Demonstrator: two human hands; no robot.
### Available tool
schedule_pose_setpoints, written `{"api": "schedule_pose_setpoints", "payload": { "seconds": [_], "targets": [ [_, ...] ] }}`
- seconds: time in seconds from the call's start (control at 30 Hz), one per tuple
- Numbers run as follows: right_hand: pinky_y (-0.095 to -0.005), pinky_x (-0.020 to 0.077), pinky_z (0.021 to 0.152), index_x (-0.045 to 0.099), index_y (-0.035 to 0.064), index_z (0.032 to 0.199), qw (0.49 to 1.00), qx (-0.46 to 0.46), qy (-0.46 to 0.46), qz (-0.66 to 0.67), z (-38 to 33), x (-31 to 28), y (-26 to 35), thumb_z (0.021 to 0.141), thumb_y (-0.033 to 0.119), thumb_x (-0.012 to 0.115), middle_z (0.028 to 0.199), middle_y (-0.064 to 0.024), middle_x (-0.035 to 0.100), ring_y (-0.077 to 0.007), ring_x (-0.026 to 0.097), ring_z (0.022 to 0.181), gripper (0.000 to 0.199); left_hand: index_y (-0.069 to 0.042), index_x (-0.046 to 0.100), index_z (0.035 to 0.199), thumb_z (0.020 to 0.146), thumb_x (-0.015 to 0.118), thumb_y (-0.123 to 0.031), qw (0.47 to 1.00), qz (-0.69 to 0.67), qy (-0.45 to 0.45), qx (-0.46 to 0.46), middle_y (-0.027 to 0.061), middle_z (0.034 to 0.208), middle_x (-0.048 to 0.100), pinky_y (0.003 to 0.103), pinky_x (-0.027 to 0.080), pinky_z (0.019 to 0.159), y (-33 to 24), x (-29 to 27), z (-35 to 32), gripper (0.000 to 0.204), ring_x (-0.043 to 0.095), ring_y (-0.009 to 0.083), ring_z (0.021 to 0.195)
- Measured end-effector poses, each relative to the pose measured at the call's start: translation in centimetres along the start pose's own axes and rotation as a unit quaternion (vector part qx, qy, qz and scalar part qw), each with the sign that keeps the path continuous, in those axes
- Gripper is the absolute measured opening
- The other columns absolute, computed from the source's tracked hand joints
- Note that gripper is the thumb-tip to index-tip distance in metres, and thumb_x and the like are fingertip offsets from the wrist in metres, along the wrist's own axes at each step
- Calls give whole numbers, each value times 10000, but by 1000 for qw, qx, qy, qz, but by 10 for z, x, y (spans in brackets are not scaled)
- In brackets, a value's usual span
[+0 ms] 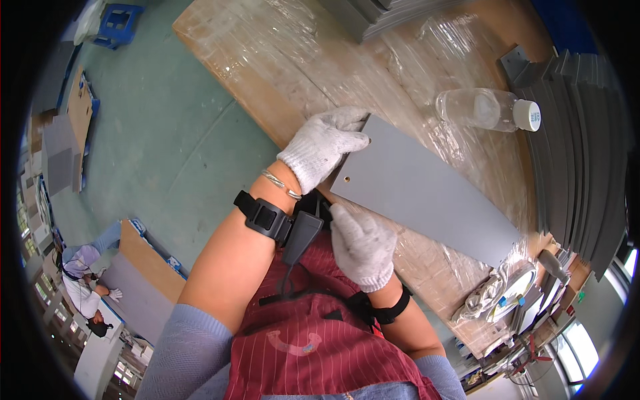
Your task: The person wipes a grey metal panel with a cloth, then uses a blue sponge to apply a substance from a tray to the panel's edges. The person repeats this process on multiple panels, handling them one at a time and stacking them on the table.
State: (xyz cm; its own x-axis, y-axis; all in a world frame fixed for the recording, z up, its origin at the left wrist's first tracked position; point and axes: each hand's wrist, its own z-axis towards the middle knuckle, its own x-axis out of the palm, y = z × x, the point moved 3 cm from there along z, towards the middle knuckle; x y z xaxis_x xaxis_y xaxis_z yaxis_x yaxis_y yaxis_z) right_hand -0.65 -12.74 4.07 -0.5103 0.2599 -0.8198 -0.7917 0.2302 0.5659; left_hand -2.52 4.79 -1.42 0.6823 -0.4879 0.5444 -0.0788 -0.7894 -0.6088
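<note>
The panel [427,193] is a flat, long grey board with a smooth matt face and straight edges, wider at its far end than at the end by the person. It lies face up on the film-wrapped bench [280,60], running slantwise from near the bench's front edge away toward the right. A small round hole sits close to its near edge. Its near corner juts slightly past the bench edge. The gloved left hand [323,145] grips that near end; the gloved right hand [362,245] touches the long edge just below.
</note>
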Motion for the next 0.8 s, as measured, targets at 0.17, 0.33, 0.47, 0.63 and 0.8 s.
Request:
{"api": "schedule_pose_setpoints", "payload": {
  "seconds": [0.17,0.33,0.47,0.63,0.8],
  "targets": [
    [-401,569,710,717,20,1144,950,232,-195,-71,-13,-35,-76,884,44,687,909,-164,705,-306,693,764,262,110,437,1448,919,575,78,1000,-6,-21,-3,219,1392,576,331,500,1059,0,-4,-8,548,606,259,1242],
    [-419,507,559,682,120,1147,997,34,30,-66,16,14,-4,802,124,709,718,-44,568,-243,635,630,347,111,396,1471,928,551,67,999,-1,32,-4,215,1409,559,346,450,1119,7,-7,3,566,560,265,1304],
    [-408,496,530,677,119,1135,998,36,-37,44,-8,-4,-3,780,128,724,728,-62,583,-246,628,617,358,110,401,1467,913,566,75,1000,9,14,-11,212,1401,561,345,450,1119,-3,0,2,579,563,259,1299],
    [-305,555,814,705,-31,1169,878,349,-320,66,-90,-82,-138,926,-2,667,1016,-145,740,-174,696,897,247,88,432,1468,909,589,78,999,29,-17,30,176,1372,585,331,449,1108,-1,3,-6,581,572,234,1277],
    [-328,542,916,692,-46,1203,829,437,-348,-29,-133,-118,-222,973,80,619,1125,-164,739,-221,707,999,272,46,499,1449,940,626,3,976,206,-41,53,119,1297,637,300,469,1056,-9,17,1,527,598,186,1193]
  ]
}}
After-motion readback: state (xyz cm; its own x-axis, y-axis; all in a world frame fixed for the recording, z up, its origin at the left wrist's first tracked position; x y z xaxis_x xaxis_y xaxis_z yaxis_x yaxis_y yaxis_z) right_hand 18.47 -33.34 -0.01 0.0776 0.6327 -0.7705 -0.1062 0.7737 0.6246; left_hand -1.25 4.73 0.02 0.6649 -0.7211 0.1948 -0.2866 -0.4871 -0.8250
